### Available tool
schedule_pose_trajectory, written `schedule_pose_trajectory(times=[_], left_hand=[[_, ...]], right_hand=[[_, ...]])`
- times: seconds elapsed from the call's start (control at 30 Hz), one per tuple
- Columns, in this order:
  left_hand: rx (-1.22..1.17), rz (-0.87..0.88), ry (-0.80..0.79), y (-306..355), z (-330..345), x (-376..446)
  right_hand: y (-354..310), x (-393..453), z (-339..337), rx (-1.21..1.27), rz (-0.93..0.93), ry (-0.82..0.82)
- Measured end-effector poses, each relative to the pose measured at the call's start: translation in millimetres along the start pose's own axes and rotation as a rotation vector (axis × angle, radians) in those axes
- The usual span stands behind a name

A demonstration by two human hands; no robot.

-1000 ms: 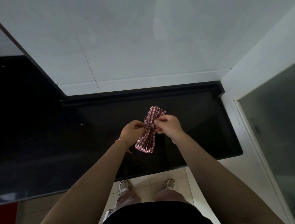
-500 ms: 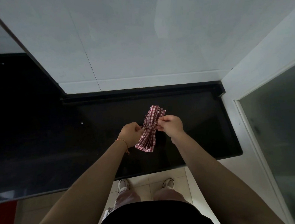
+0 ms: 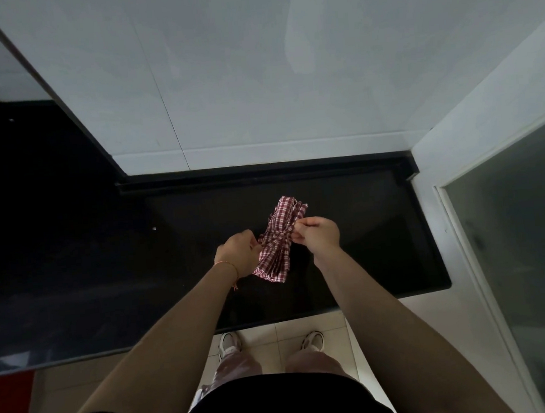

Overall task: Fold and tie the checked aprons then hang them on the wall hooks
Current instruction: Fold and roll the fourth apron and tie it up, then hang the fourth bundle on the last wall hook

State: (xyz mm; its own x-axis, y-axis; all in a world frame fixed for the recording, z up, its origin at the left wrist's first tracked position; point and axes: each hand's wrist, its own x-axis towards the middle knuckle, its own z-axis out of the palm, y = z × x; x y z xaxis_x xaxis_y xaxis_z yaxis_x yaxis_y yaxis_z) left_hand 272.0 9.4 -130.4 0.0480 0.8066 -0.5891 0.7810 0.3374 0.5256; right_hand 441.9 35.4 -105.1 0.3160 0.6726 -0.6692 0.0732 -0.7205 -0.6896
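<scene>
Below both wrists the glossy black counter ends in a straight front edge over pale floor tiles, its dark surface running wide to the left of the left hand and stopping at a square corner to the right of the right hand. Between the hands sits the checked apron, a soft, pleated red-and-white bundle cinched at its waist by a strap, the left hand's curled fingers gripping its side while the right hand pinches the strap at the knot. Beyond the hands the counter meets a raised black lip, then a smooth light grey tiled wall.
</scene>
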Motion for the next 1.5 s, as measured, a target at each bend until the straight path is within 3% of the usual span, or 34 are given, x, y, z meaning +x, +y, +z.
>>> schedule_pose_trajectory(times=[0.17,0.4,0.57,0.8,0.9,1.03,1.17,1.27,1.5], left_hand=[[-0.147,0.028,-0.049,9,2,4],[-0.251,0.035,-0.065,16,14,-2],[-0.344,-0.003,-0.038,27,19,-6],[-0.617,0.002,0.269,71,-2,-19],[-0.402,0.187,0.410,106,-27,-33],[0.287,0.563,0.541,186,-80,-62],[0.653,0.656,0.645,268,-127,-89],[0.709,0.668,0.672,317,-157,-106],[0.438,0.710,0.651,389,-181,-140]], right_hand=[[-2,2,3,-0.036,-0.107,-0.008],[-2,4,5,-0.135,-0.100,0.009],[-5,-3,-2,-0.171,-0.189,-0.098],[-45,-23,-38,-0.258,-0.417,-0.252],[-91,-45,-76,-0.297,-0.560,-0.326],[-169,-81,-136,-0.387,-0.796,-0.337],[-239,-116,-188,-0.464,-0.995,-0.274],[-278,-135,-220,-0.507,-1.105,-0.204],[-324,-167,-289,-0.483,-1.272,-0.016]])
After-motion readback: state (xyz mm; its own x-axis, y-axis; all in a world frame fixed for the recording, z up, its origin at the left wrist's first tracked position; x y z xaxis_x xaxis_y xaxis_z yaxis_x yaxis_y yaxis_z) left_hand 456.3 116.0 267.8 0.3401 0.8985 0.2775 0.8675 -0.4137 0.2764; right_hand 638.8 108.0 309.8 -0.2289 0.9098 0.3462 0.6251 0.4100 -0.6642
